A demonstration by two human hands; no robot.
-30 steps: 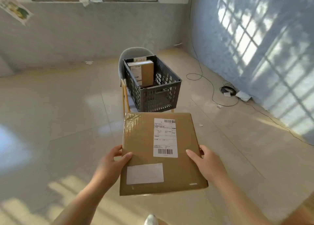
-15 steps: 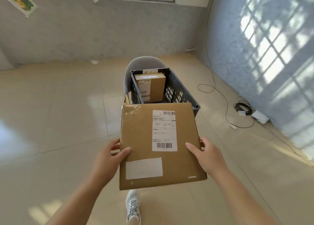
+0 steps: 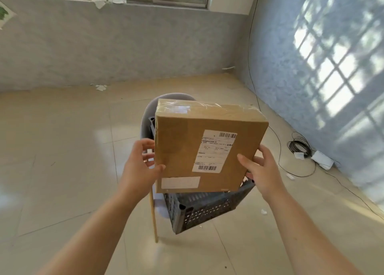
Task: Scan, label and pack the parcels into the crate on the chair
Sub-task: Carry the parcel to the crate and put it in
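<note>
A flat brown cardboard parcel (image 3: 187, 141) with a white barcode label and clear tape along its top edge is tilted up on edge right above the dark grey slatted crate (image 3: 199, 210). My left hand (image 3: 139, 166) grips its left edge, thumb on the front face. My right hand (image 3: 257, 171) grips its right edge the same way. The crate stands on a grey chair (image 3: 146, 121) with wooden legs. The parcel hides the crate's inside and most of its rim.
A coil of black cable (image 3: 299, 146) and a white adapter (image 3: 322, 159) lie on the tiled floor by the right wall, with a thin wire trailing along it. Paper scraps (image 3: 100, 87) lie near the back wall. Open floor spreads to the left.
I have come right up to the chair. The parcel has gone from lying flat in front of me to tilted upright over the crate, which it now covers. Both hands kept their hold.
</note>
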